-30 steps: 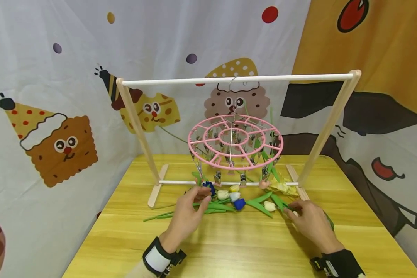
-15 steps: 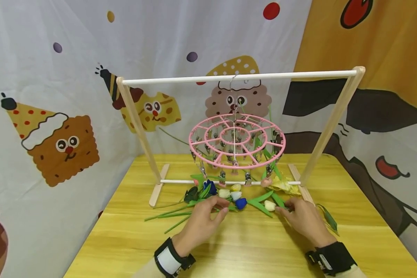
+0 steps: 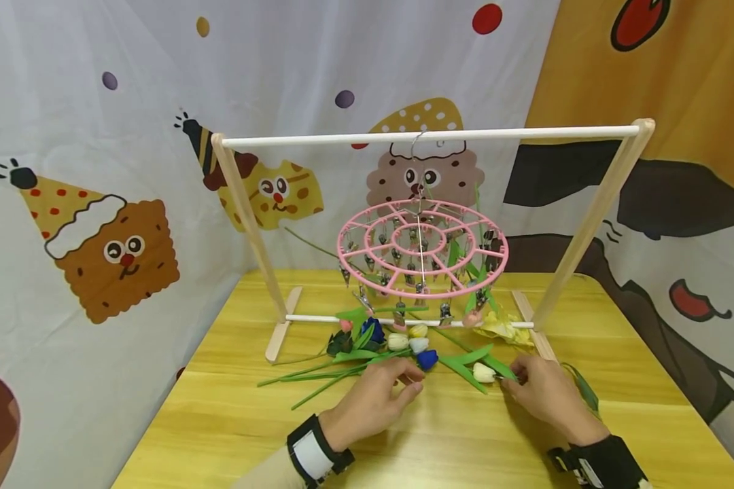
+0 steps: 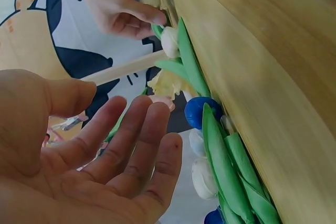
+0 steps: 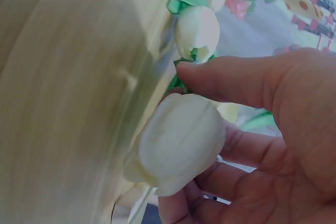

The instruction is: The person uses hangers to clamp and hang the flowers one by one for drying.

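My right hand (image 3: 547,394) pinches the green stem just behind a white tulip (image 3: 483,372) lying at the right of the flower row. In the right wrist view a second white tulip (image 5: 178,140) sits close in front of the curled fingers, and the pinched tulip's head (image 5: 197,32) lies beyond the thumb tip. My left hand (image 3: 376,397) holds nothing; its fingers are loosely bent, palm toward the right hand, just in front of the blue tulip (image 3: 427,359). Green leaves (image 4: 226,166) and more tulip heads lie beside it in the left wrist view.
A pink round clip hanger (image 3: 422,294) with many metal clips hangs from the white bar (image 3: 318,140) of a wooden stand. A dark rose (image 3: 340,341), a blue rose (image 3: 373,331) and a yellow flower (image 3: 504,329) lie near its base. A printed cloth (image 3: 281,68) stands behind the table.
My left hand has moved right, from over the stems to in front of the blue tulip. The right hand has shifted slightly, and the white tulip by it has come a little nearer.
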Demonstrator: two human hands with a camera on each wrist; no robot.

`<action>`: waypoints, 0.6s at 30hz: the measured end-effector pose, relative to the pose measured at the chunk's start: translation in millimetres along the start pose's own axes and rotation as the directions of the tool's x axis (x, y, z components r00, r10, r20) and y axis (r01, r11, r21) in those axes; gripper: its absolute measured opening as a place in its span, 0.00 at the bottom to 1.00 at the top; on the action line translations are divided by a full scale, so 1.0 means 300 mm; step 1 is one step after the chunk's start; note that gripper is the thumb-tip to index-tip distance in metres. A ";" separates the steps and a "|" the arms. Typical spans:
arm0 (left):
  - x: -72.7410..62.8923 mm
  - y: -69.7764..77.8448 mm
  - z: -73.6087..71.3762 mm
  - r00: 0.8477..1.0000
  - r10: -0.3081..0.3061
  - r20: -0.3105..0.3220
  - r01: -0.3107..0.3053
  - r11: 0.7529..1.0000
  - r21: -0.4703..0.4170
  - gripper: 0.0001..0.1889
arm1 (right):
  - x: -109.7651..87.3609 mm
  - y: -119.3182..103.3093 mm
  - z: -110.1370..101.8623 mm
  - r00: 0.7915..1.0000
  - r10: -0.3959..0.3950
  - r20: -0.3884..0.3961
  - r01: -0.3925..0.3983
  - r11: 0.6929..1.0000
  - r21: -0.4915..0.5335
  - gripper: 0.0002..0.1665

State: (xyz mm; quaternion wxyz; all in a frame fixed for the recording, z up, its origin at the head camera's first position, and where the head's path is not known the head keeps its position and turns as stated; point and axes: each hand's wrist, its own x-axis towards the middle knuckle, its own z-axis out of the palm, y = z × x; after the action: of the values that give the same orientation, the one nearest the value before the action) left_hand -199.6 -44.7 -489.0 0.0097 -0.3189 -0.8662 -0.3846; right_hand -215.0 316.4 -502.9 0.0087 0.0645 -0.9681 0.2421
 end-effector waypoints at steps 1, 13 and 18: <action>0.003 -0.001 0.002 1.000 0.000 0.006 0.000 1.000 0.009 0.08 | -0.007 0.005 -0.007 1.000 0.009 0.006 -0.009 1.000 -0.002 0.11; 0.020 -0.001 0.005 1.000 -0.027 0.004 0.027 0.999 0.028 0.10 | -0.080 0.135 -0.130 0.989 0.150 0.016 -0.150 0.989 0.016 0.16; 0.035 -0.003 -0.011 0.998 -0.056 -0.032 0.056 0.998 0.019 0.13 | -0.089 0.153 -0.154 0.990 0.118 -0.071 -0.117 0.993 0.014 0.16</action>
State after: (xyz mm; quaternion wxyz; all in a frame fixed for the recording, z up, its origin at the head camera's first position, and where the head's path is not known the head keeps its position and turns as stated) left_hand -209.1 -41.7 -484.6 0.0159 -0.2882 -0.8784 -0.3810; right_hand -195.2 381.4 -485.0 0.0288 -0.0015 -0.9680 0.2492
